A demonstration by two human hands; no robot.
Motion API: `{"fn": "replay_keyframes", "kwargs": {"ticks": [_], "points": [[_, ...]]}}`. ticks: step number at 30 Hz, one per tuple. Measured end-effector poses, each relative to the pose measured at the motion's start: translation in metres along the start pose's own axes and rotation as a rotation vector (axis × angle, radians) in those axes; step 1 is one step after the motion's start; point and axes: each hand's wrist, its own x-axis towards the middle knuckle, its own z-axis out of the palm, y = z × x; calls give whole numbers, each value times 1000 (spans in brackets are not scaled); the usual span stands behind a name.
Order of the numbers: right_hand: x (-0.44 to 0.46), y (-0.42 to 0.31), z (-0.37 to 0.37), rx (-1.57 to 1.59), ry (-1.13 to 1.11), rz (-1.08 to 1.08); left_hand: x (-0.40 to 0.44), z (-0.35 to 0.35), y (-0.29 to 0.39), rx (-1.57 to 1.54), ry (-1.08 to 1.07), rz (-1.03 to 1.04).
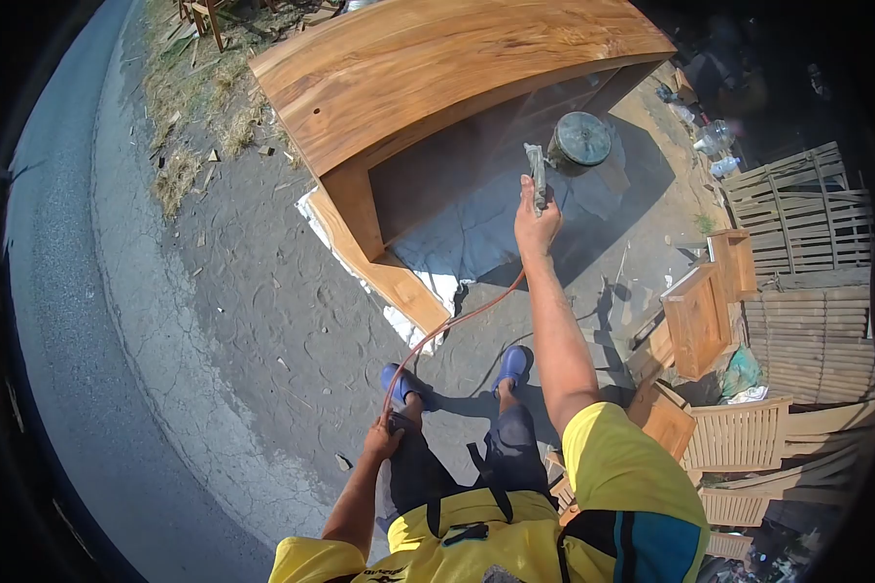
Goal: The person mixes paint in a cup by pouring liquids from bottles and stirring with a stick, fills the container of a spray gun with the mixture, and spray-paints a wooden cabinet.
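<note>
My right hand (537, 225) is stretched forward, closed around the handle of a spray gun (537, 177). The gun's round, paint-stained cup (580, 139) sits at its front right. From the gun an orange-brown air hose (467, 313) curves back to my left hand (383, 437), which grips it near my left knee. In front of the gun stands a large wooden desk (447, 83) with a glossy, grained top and a dark recess below. A faint mist seems to hang by the recess. Its lower board (399, 291) rests over white sheeting (442, 291).
A paved road (63, 243) runs along the left beside grey dirt. To the right are wooden drawers (698, 321), slatted wooden panels (739, 434) and a bamboo fence (797, 219). Plastic bottles (715, 138) lie at the upper right. My blue clogs (515, 364) stand behind the desk board.
</note>
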Motion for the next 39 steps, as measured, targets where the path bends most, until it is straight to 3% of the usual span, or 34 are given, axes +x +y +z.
{"fn": "replay_keyframes", "kwargs": {"ticks": [2,5,7,9,11,12,16,19,20,22,23,25,27,30,31,32,33,35,37,39], "points": [[-6,-17,-29,74,12,-8,-28,-13,-6,19,-36,-54],[-39,-6,-72,203,45,164,-72,5,-24,-13,-178,-210],[-66,11,-109,253,-53,312,-101,26,-16,-423,-393,-437],[-100,30,-143,339,-100,370,-127,42,-3,-789,-353,-512],[-138,45,-186,361,-127,391,-169,-1,68,-782,-436,-570],[-152,54,-207,348,-165,421,-164,19,37,-791,-399,-438],[-195,88,-285,341,-264,478,-189,12,62,-572,-263,-378],[-202,95,-345,371,-342,484,-156,37,78,-711,157,-231],[-199,100,-359,377,-343,476,-145,47,87,-742,256,-198],[-195,112,-376,405,-326,389,-134,34,165,-445,333,-133],[-193,118,-383,417,-337,357,-123,33,204,-588,403,-13],[-178,131,-397,435,-329,369,-118,11,304,-521,406,90],[-162,141,-411,405,-343,386,-141,-19,417,-517,308,283],[-147,153,-414,458,-219,405,-210,-51,561,-615,69,822],[-143,175,-416,339,-306,437,-235,-56,597,-635,-19,1056],[-142,176,-415,495,-279,462,-260,-58,628,-681,-110,1275],[-138,176,-410,405,-272,556,-281,-63,653,-719,-201,1495],[-125,163,-403,236,-272,750,-317,-69,679,-907,-533,1647],[-112,126,-424,418,-331,579,-315,-68,691,-956,-473,1839],[-103,121,-416,411,-356,565,-307,-80,692,-956,-330,1961]]}}
